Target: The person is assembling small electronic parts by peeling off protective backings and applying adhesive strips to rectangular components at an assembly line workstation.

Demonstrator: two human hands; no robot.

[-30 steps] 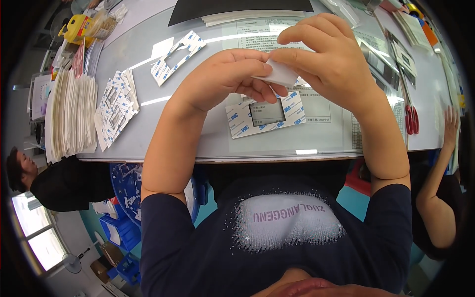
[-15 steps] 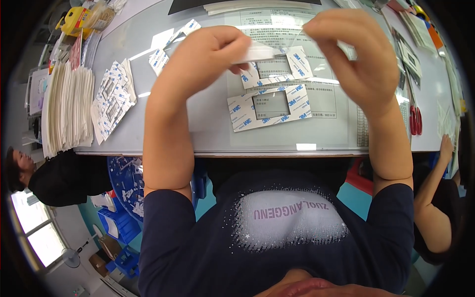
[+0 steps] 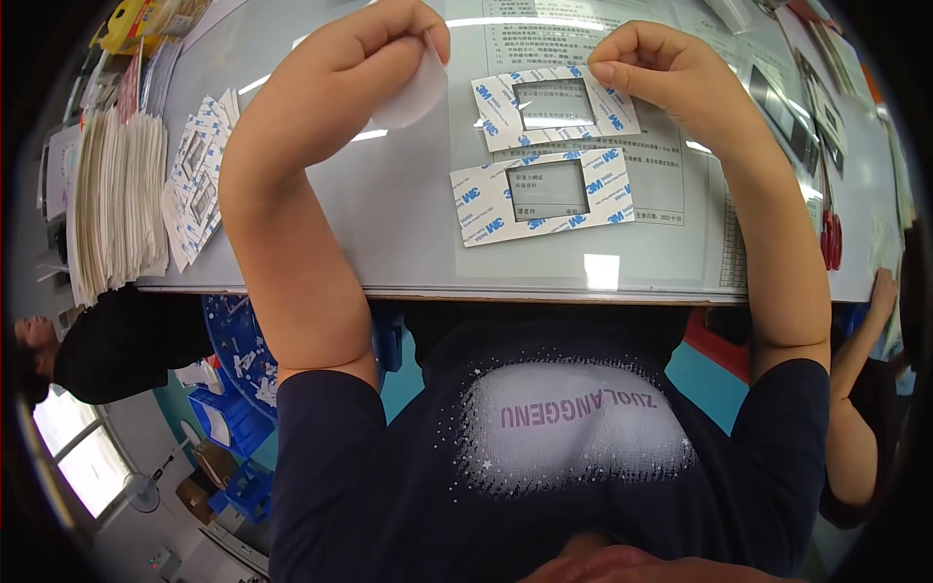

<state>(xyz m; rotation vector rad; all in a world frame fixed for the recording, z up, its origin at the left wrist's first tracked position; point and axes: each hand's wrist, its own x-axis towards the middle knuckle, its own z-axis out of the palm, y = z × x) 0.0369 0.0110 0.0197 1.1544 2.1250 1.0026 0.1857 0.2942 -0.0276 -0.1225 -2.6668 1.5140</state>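
Two white adhesive-backed frames with blue print lie one behind the other on the desk before me: the near frame point(image 3: 480, 202) and the far frame point(image 3: 499, 110). Each has a rectangular window. At the left my left hand point(image 3: 374, 73) is closed on a thin, whitish translucent piece point(image 3: 416, 95) with a rounded edge, held away from the frames. The thumb and forefinger of my right hand point(image 3: 656, 68) pinch together at the top edge of the far frame, near its right corner. Whether they grip the frame or something thin there cannot be made out.
Printed sheets point(image 3: 671, 180) lie under the desk's clear covering. To the left are a pile of similar frames point(image 3: 199, 175) and a tall stack of white pieces point(image 3: 117, 204). Red-handled scissors point(image 3: 831, 238) lie at the right. Another person's arm point(image 3: 860, 340) is beyond them.
My left hand has drawn left, away from the frames, with the whitish piece. My right hand has come down to the far frame's top edge. The view has shifted slightly.
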